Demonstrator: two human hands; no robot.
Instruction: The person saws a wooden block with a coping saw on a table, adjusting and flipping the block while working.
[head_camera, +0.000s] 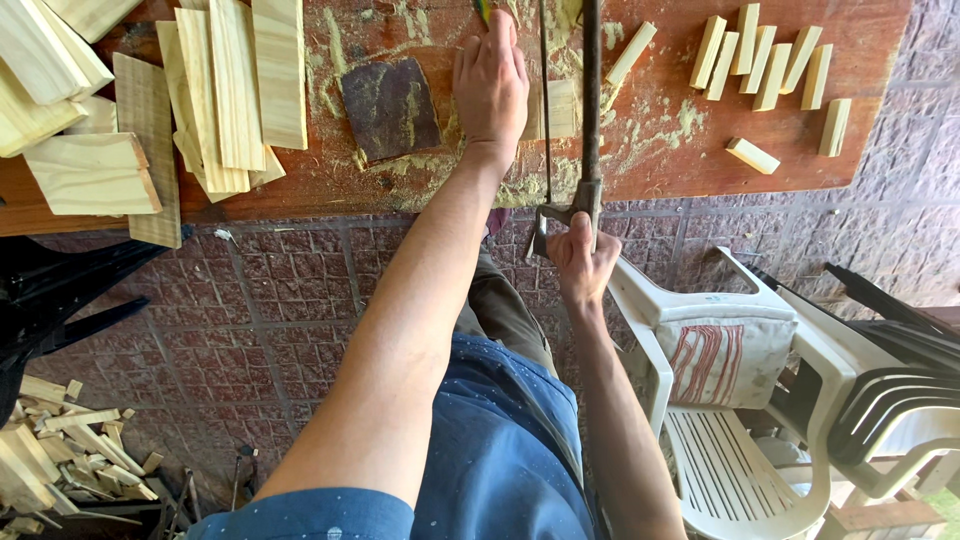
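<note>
Sawing in hand: right hand (580, 262) gripped saw (588, 110) handle, fingers closed; left hand (490, 85) flat, fingers extended, pinning wood strip (560, 108) on tabletop (660, 150). Next stroke needs firm hold-down.

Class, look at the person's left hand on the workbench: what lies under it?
The left hand presses down on a pale wood strip, whose end shows beside the hacksaw held by the right hand. The part beneath the palm is covered.

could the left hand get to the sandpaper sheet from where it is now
Probably yes: the left hand lies flat on the wood strip, the sandpaper sheet lies just beside it on the workbench, nothing between them.
</note>
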